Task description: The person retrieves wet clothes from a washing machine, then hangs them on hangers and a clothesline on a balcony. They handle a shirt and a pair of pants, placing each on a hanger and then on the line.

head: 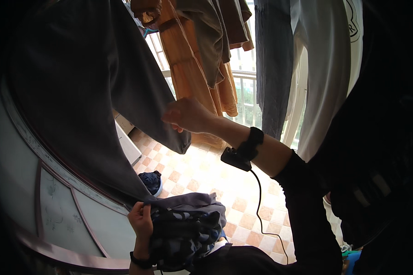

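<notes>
Dark grey trousers hang on the left, one leg reaching down beside each of my hands. My left hand pinches grey fabric at the corner of a bundle of clothes; the bundle includes a grey garment and a dark camouflage-patterned one. The hanging leg's lower end meets the cloth there, so its hem is hard to separate from the bundle. My right hand is raised in front of the other trouser leg, fingers curled and slightly blurred. Whether it grips that leg cannot be told.
An orange-brown garment, grey trousers and white trousers hang by the window. A basin of dark laundry stands on the checkered tile floor. Framed glass panels line the left. A cable trails from my right wrist device.
</notes>
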### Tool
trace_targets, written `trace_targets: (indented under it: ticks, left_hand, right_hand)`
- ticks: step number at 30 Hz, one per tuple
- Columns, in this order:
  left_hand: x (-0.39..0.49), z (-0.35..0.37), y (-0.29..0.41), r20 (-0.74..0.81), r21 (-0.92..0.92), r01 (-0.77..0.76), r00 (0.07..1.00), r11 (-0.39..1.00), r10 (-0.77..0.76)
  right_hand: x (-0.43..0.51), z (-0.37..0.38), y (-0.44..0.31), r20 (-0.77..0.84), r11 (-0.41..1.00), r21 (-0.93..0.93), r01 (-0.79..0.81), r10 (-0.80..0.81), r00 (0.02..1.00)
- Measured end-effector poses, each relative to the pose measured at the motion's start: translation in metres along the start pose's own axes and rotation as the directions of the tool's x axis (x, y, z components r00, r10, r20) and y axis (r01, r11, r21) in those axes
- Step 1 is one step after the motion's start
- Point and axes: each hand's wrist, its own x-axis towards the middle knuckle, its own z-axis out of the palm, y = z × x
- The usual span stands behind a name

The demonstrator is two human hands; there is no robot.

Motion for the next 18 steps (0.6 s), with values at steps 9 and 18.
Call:
trace_targets:
  ticks: [9,18]
  left_hand:
    - [0.091,0.027,-0.007,0.133,-0.078,-0.093,0.986,0.993,0.103]
    - [0.128,0.019,0.014,0.237,-0.176,-0.137,0.955,0.975,0.177]
  right_hand:
    - [0.121,-0.028,-0.034,-0.648,0.957,0.219,0.191,-0.004,0.762]
    - [0.217,0.049,-0.094,-0.363,0.872,0.340,0.352,-0.223,0.904]
